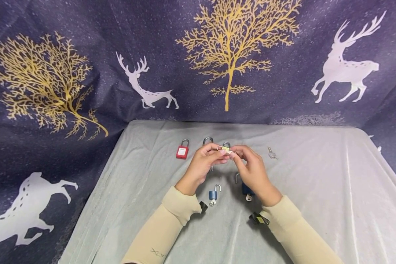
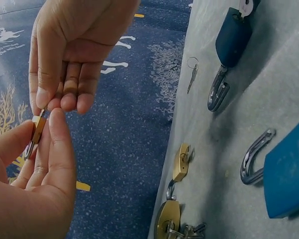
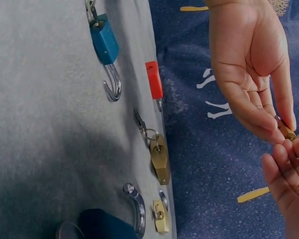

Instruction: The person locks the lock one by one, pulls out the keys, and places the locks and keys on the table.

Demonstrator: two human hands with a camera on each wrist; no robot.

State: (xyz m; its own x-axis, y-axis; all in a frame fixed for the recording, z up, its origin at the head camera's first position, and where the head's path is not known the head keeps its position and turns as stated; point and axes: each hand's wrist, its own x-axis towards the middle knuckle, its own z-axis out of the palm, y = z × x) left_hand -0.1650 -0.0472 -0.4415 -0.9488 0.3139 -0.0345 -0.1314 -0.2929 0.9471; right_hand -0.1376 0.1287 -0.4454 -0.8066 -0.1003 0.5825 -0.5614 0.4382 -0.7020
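Left wrist view: pinched in left hand [image 2: 37, 191] over table [image 1: 316, 183], small lock [image 2: 38, 128], long axis running from shackle [image 2: 28, 150], on left hand's side, to body end facing right hand [image 2: 72, 55]; pinched there by right hand, apparent key [image 2: 42, 113], depth in lock unclear.

Golden trees [image 1: 229, 80] and white deer [image 1: 346, 69] rose above a grey cloth [image 1: 316, 190]

The figures were printed on a dark-blue backdrop [image 1: 257, 97], which hung behind the cloth and down its left side. Toward the far left lay a red padlock [image 1: 182, 151] with a white label. Nearer were a smaller blue padlock [image 1: 212, 195] and, to its right, a larger blue padlock [image 1: 247, 189], each with an open shackle and a key in place. A large brass padlock [image 3: 160, 160] and a small brass padlock [image 3: 161, 217] lay near the far edge; off right rested a key ring [image 1: 272, 153].
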